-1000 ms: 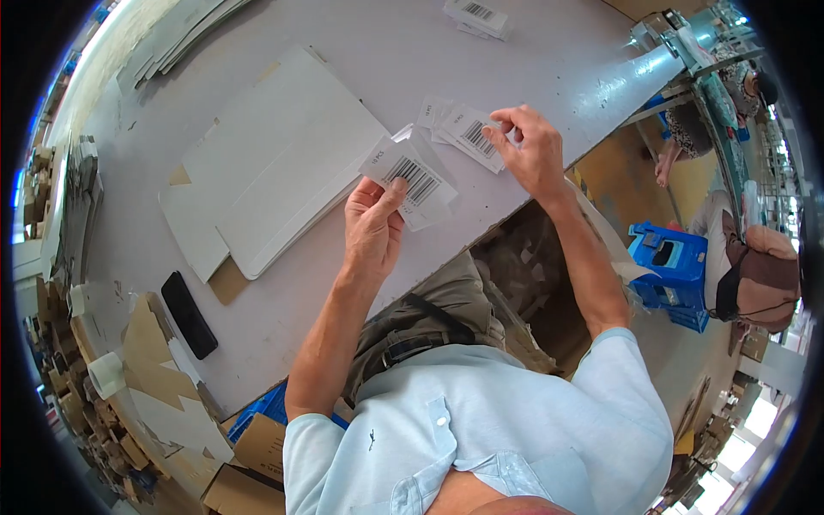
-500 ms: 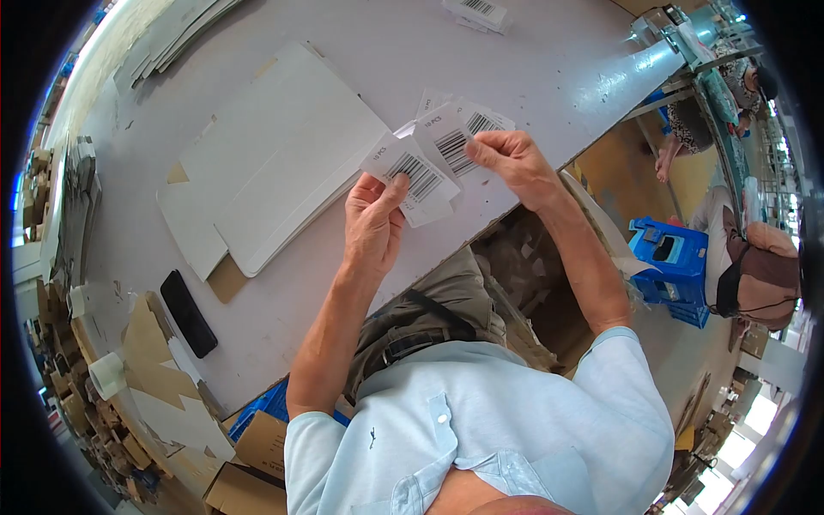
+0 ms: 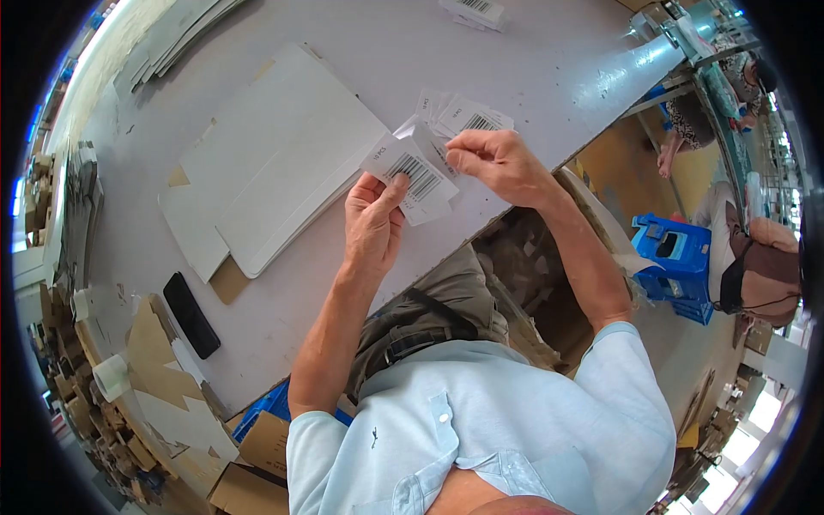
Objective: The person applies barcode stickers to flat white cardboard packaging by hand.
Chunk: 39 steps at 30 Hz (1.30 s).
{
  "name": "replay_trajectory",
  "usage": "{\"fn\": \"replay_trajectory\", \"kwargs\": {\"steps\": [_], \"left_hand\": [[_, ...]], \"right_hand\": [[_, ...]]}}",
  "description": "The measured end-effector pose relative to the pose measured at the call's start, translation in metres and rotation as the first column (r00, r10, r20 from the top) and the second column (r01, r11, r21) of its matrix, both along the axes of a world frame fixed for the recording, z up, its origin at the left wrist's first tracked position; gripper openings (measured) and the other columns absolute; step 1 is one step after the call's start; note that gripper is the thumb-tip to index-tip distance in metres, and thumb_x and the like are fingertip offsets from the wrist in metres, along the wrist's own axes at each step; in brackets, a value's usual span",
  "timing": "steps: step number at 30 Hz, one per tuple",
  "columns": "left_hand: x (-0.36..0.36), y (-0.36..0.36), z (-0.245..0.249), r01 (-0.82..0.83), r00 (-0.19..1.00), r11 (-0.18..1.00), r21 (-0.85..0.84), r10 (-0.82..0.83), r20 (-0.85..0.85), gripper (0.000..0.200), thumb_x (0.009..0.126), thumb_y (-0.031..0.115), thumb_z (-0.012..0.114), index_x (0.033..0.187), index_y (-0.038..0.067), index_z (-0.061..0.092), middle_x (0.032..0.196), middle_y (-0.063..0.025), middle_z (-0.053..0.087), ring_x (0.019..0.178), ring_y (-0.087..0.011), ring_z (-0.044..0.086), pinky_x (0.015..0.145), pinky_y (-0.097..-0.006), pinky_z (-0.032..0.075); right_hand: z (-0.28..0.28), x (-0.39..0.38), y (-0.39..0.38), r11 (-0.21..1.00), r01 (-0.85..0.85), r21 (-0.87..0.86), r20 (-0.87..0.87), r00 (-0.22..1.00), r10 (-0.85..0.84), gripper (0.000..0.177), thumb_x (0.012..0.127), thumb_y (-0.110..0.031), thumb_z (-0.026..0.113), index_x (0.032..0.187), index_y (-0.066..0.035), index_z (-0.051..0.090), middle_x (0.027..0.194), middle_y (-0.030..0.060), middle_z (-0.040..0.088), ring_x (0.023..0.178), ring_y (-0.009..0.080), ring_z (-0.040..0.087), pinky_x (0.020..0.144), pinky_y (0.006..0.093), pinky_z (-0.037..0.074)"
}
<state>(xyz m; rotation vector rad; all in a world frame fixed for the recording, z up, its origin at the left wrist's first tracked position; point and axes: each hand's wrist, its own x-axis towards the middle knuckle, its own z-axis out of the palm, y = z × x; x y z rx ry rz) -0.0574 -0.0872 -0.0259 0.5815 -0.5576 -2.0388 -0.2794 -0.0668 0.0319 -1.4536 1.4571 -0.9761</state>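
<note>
My left hand (image 3: 374,221) is closed on white barcode labels (image 3: 402,169), with its thumb flat on the printed front. The top one reads "10 PCS". Just right of it, my right hand (image 3: 506,169) is closed, thumb and forefinger pinched at the edge of another barcode label (image 3: 429,144), which is tilted so that its print shows only narrowly. Behind the fingers, several loose barcode labels (image 3: 470,116) lie overlapping on the table. Close to my left hand is a stack of flat grey-white cardboard blanks (image 3: 275,163).
On the grey table (image 3: 481,64) lie a black phone (image 3: 191,315) and another label pile (image 3: 475,10) at the far edge. More cardboard sheets (image 3: 184,39) sit at the upper left. A tape roll (image 3: 110,376) is at left. A blue crate (image 3: 675,257) stands right, near other people.
My right hand has moved left toward my left hand. The label at its fingertips has turned from facing up to a narrow tilt. My left hand stays in place.
</note>
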Motion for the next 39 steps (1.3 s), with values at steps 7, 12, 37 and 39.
{"fn": "replay_trajectory", "kwargs": {"steps": [7,12,37,39], "left_hand": [[-0.001,0.003,0.002,0.014,1.000,1.000,-0.024,-0.013,0.029,0.027,0.098,0.008,0.067,0.122,-0.002,0.062,0.114,-0.0131,0.071,0.104,-0.0189,0.071,0.093,-0.0352,0.061],[0.000,0.003,0.002,0.021,1.000,1.000,0.014,-0.021,0.000,0.027,0.097,0.002,0.067,0.122,-0.004,0.063,0.114,-0.0130,0.071,0.105,-0.0177,0.070,0.095,-0.0339,0.059],[-0.001,0.003,0.005,0.052,0.999,0.999,-0.016,-0.052,-0.002,0.026,0.098,0.005,0.066,0.122,-0.003,0.061,0.115,-0.0133,0.070,0.106,-0.0193,0.070,0.093,-0.0349,0.061],[-0.001,0.003,0.005,0.037,0.999,0.999,-0.016,-0.037,-0.007,0.026,0.097,0.004,0.067,0.122,-0.003,0.062,0.114,-0.0132,0.071,0.106,-0.0186,0.070,0.094,-0.0339,0.060]], "right_hand": [[-0.012,0.002,0.004,0.999,0.036,0.027,0.203,0.978,-0.041,0.015,0.093,-0.017,0.075,0.094,-0.001,0.075,0.073,-0.0018,0.067,0.066,0.0034,0.055,0.059,0.0220,0.045],[-0.002,-0.001,0.008,0.990,-0.018,0.141,0.157,0.988,-0.004,0.014,0.093,-0.015,0.076,0.093,-0.001,0.074,0.074,-0.0038,0.064,0.065,0.0024,0.052,0.058,0.0212,0.043],[0.003,-0.007,0.006,0.989,-0.120,0.084,-0.018,0.992,0.122,0.015,0.094,-0.013,0.074,0.099,0.001,0.073,0.084,-0.0006,0.069,0.075,0.0058,0.058,0.065,0.0244,0.048],[0.003,-0.005,0.009,0.993,-0.082,0.088,0.040,0.996,0.078,0.012,0.094,-0.012,0.073,0.096,0.000,0.072,0.081,-0.0010,0.068,0.073,0.0050,0.058,0.065,0.0230,0.047]]}}
